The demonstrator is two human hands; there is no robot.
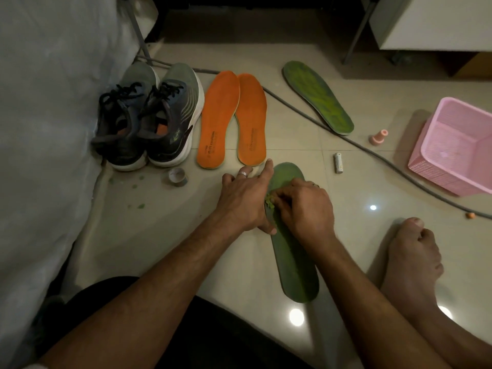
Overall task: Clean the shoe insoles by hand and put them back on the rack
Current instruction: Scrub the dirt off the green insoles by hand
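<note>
- My right hand point(303, 206) is pinching green crumbs point(269, 202) off the green insole point(294, 267) lying on the floor point(165, 235) just in front of me.
- My left hand point(245, 201) is pressing the insole's edge, fingers straight, gripping nothing.
- I'm judging this as the cleaning step, partway through.
- Next I'm needing to lift the crumbs clear and keep picking.
- Beyond are lying two orange insoles point(231, 118), another green insole point(316, 97) and the shoes point(149, 115).
</note>
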